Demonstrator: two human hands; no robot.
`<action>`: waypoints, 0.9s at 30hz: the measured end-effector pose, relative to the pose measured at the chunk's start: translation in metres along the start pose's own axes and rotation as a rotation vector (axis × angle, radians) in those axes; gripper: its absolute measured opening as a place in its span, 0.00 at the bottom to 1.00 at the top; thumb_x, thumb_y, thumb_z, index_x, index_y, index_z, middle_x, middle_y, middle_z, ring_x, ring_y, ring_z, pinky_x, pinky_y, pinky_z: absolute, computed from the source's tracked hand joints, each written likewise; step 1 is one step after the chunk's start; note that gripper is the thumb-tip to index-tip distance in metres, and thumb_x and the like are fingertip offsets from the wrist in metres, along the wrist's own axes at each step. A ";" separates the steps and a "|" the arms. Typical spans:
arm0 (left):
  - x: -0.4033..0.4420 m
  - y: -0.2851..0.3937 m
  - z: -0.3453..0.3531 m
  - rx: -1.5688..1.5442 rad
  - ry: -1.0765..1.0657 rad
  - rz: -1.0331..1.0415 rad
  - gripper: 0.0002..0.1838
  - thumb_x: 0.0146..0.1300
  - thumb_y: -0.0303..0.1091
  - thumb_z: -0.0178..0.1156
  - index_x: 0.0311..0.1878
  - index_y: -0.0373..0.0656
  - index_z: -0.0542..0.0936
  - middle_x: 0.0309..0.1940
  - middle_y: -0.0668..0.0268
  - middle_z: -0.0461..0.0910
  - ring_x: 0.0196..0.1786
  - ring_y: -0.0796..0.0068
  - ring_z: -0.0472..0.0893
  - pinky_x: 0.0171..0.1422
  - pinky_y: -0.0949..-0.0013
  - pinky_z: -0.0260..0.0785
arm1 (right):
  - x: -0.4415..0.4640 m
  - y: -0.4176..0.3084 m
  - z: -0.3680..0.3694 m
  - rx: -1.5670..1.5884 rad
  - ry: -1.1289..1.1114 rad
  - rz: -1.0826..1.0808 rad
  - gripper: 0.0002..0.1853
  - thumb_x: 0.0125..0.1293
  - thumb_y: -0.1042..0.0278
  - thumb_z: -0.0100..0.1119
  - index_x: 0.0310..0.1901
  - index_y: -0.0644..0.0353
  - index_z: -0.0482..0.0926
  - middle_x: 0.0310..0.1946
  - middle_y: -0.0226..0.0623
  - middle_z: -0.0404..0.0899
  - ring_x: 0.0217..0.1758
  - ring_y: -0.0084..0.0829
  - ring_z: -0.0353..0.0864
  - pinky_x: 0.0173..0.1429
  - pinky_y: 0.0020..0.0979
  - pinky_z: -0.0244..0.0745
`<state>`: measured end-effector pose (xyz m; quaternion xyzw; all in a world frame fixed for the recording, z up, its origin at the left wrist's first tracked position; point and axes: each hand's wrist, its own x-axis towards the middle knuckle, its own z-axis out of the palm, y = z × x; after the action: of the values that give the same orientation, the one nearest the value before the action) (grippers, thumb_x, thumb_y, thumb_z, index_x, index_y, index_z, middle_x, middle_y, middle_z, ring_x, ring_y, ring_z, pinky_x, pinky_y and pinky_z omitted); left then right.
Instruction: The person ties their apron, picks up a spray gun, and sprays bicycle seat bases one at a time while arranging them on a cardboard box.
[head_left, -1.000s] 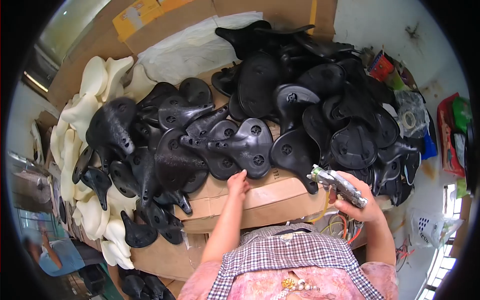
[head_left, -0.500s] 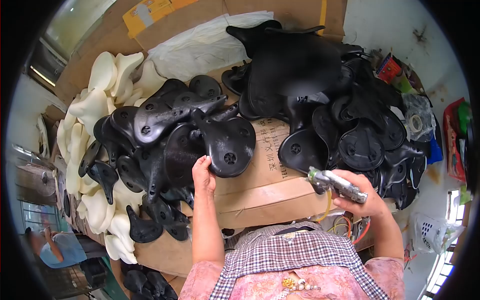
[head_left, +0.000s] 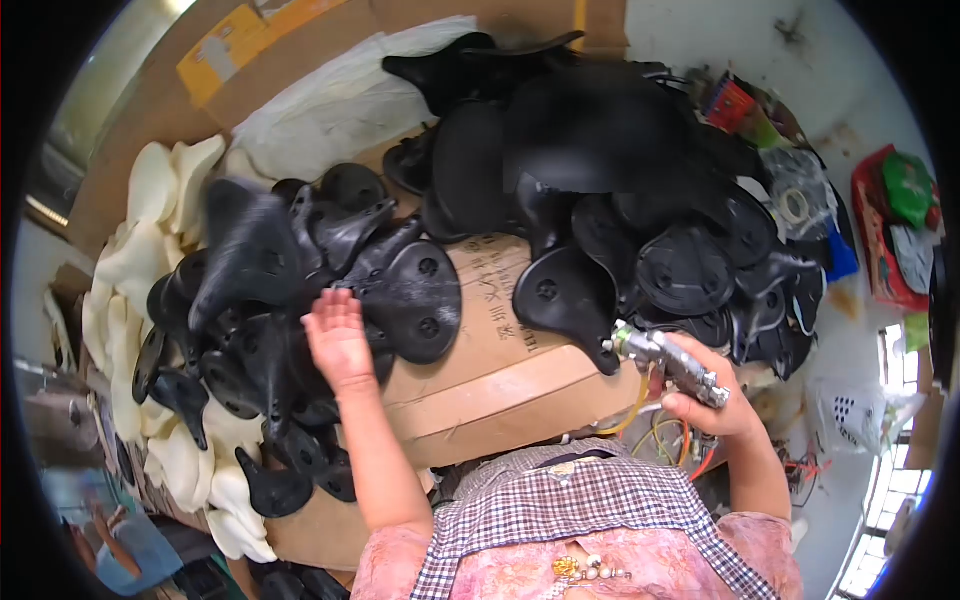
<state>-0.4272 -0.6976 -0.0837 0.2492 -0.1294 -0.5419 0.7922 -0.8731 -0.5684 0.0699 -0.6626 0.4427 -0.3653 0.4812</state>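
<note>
My left hand [head_left: 340,340] is open, palm up with its fingers stretched out, over the left pile of black bicycle saddle shells [head_left: 425,300]. One black saddle shell [head_left: 248,250], smeared by motion, is just beyond my fingertips on the left; it appears apart from the hand. In my right hand [head_left: 715,390] is a silver spray gun [head_left: 670,362], its nozzle pointing left towards a saddle shell [head_left: 565,300] at the edge of the right pile. A yellow hose runs down below the gun.
Cream foam saddle pads [head_left: 150,240] are heaped on the far left. Printed cardboard [head_left: 490,385] shows between the two black piles. A clear bag with a tape roll [head_left: 795,205] lies at the right. Another person [head_left: 120,550] is at lower left.
My left hand has let go of a saddle shell, which is now farther left and blurred. The fingers have opened. The spray gun stays in my right hand, and the whole view has shifted.
</note>
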 end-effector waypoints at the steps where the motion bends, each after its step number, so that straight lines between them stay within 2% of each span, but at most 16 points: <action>1: -0.004 -0.033 -0.005 0.134 -0.006 -0.194 0.12 0.68 0.39 0.55 0.47 0.40 0.78 0.43 0.59 0.81 0.48 0.63 0.79 0.57 0.58 0.72 | -0.007 0.003 -0.003 0.046 0.047 0.076 0.34 0.58 0.67 0.67 0.65 0.67 0.64 0.38 0.34 0.80 0.40 0.21 0.79 0.46 0.25 0.74; 2: -0.009 -0.072 -0.014 0.273 -0.014 -0.380 0.10 0.66 0.36 0.57 0.44 0.40 0.78 0.41 0.61 0.81 0.44 0.64 0.80 0.52 0.61 0.75 | -0.010 0.003 -0.004 0.044 0.062 0.077 0.34 0.58 0.67 0.67 0.65 0.67 0.64 0.38 0.34 0.80 0.40 0.21 0.79 0.46 0.25 0.74; 3: -0.022 -0.112 -0.009 0.569 0.049 -0.565 0.10 0.62 0.33 0.62 0.44 0.40 0.77 0.37 0.64 0.80 0.37 0.70 0.79 0.41 0.67 0.75 | -0.012 0.003 -0.002 0.088 0.113 0.120 0.36 0.57 0.64 0.67 0.65 0.69 0.64 0.38 0.36 0.79 0.39 0.23 0.78 0.46 0.27 0.75; 4: -0.044 -0.150 0.005 0.602 0.162 -0.625 0.15 0.59 0.30 0.65 0.47 0.38 0.76 0.36 0.64 0.79 0.34 0.73 0.79 0.36 0.72 0.73 | -0.014 0.004 -0.001 0.133 0.157 0.163 0.37 0.57 0.61 0.67 0.64 0.71 0.64 0.39 0.37 0.78 0.39 0.25 0.78 0.47 0.28 0.75; 5: -0.054 -0.181 0.013 0.806 0.104 -0.715 0.19 0.56 0.28 0.67 0.51 0.37 0.75 0.35 0.64 0.79 0.33 0.76 0.77 0.35 0.75 0.72 | -0.018 0.006 -0.002 0.128 0.156 0.191 0.38 0.56 0.60 0.67 0.64 0.71 0.64 0.38 0.37 0.78 0.39 0.25 0.78 0.47 0.28 0.75; 6: -0.056 -0.217 -0.005 0.760 0.018 -0.755 0.21 0.57 0.28 0.66 0.52 0.35 0.74 0.36 0.63 0.78 0.33 0.78 0.77 0.36 0.76 0.71 | -0.020 0.007 -0.002 0.133 0.152 0.188 0.38 0.56 0.60 0.67 0.64 0.71 0.64 0.38 0.37 0.78 0.39 0.25 0.78 0.47 0.28 0.75; 7: -0.058 -0.225 0.006 0.867 0.015 -0.696 0.23 0.57 0.26 0.66 0.56 0.33 0.73 0.36 0.68 0.78 0.34 0.79 0.76 0.36 0.76 0.68 | -0.020 0.008 -0.002 0.126 0.135 0.178 0.38 0.56 0.59 0.68 0.64 0.71 0.64 0.38 0.37 0.78 0.39 0.25 0.78 0.47 0.28 0.75; 8: -0.056 -0.217 0.017 0.865 0.021 -0.689 0.23 0.57 0.26 0.66 0.56 0.33 0.73 0.36 0.68 0.78 0.34 0.79 0.76 0.36 0.76 0.68 | -0.021 0.008 -0.003 0.115 0.113 0.173 0.38 0.56 0.58 0.68 0.64 0.71 0.64 0.38 0.37 0.78 0.39 0.25 0.78 0.47 0.28 0.75; 10: -0.048 -0.186 0.034 0.626 0.013 -0.502 0.18 0.57 0.25 0.66 0.51 0.35 0.76 0.38 0.68 0.79 0.35 0.79 0.77 0.39 0.77 0.69 | -0.021 0.006 -0.004 0.149 0.116 0.172 0.38 0.56 0.58 0.69 0.63 0.70 0.65 0.39 0.37 0.79 0.40 0.25 0.78 0.47 0.29 0.75; 12: -0.028 -0.125 0.047 0.730 -0.030 -0.318 0.16 0.59 0.24 0.64 0.50 0.37 0.76 0.37 0.67 0.79 0.35 0.79 0.78 0.40 0.77 0.72 | -0.023 0.002 -0.006 0.089 0.008 0.135 0.38 0.56 0.58 0.69 0.63 0.70 0.65 0.39 0.37 0.79 0.41 0.26 0.79 0.47 0.29 0.75; 14: -0.003 -0.068 0.048 0.664 -0.025 -0.200 0.14 0.61 0.24 0.62 0.50 0.38 0.76 0.37 0.67 0.80 0.35 0.78 0.79 0.40 0.74 0.75 | -0.020 -0.003 -0.006 0.068 -0.023 0.126 0.36 0.56 0.61 0.69 0.63 0.68 0.66 0.38 0.37 0.80 0.39 0.25 0.80 0.46 0.28 0.75; 16: 0.020 -0.027 0.041 0.611 0.008 -0.138 0.12 0.62 0.24 0.61 0.49 0.38 0.76 0.37 0.66 0.81 0.36 0.77 0.81 0.39 0.72 0.78 | -0.011 -0.004 -0.005 0.023 -0.185 0.091 0.32 0.57 0.69 0.68 0.63 0.65 0.69 0.36 0.33 0.81 0.36 0.21 0.80 0.43 0.25 0.76; 20: 0.035 0.007 0.023 0.588 0.088 -0.058 0.10 0.63 0.24 0.60 0.47 0.38 0.76 0.38 0.65 0.82 0.38 0.74 0.83 0.40 0.69 0.79 | 0.008 -0.002 0.004 0.032 -0.255 0.087 0.30 0.57 0.71 0.68 0.61 0.65 0.71 0.31 0.30 0.80 0.32 0.21 0.78 0.40 0.25 0.74; 22: 0.036 0.012 0.011 0.551 0.111 -0.061 0.10 0.63 0.24 0.60 0.47 0.38 0.76 0.37 0.65 0.82 0.38 0.74 0.83 0.40 0.69 0.79 | 0.024 -0.012 0.010 -0.014 -0.173 -0.048 0.30 0.56 0.71 0.68 0.60 0.66 0.71 0.30 0.33 0.79 0.31 0.22 0.77 0.40 0.25 0.73; 26: 0.034 0.011 -0.007 0.626 0.123 -0.089 0.09 0.62 0.23 0.61 0.46 0.39 0.77 0.36 0.67 0.82 0.36 0.77 0.82 0.39 0.72 0.79 | 0.035 -0.028 0.020 0.181 0.046 -0.135 0.31 0.56 0.71 0.67 0.60 0.70 0.69 0.32 0.35 0.80 0.31 0.21 0.78 0.39 0.24 0.73; 27: 0.032 0.010 -0.011 0.624 0.146 -0.093 0.09 0.62 0.23 0.61 0.46 0.39 0.77 0.35 0.68 0.82 0.35 0.78 0.82 0.37 0.74 0.78 | 0.036 -0.032 0.019 0.170 0.007 -0.132 0.30 0.56 0.72 0.67 0.60 0.69 0.69 0.32 0.35 0.80 0.31 0.21 0.78 0.39 0.24 0.73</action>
<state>-0.4018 -0.7218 -0.0897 0.5241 -0.2205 -0.4922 0.6591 -0.8366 -0.5913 0.0977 -0.6457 0.3674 -0.4348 0.5090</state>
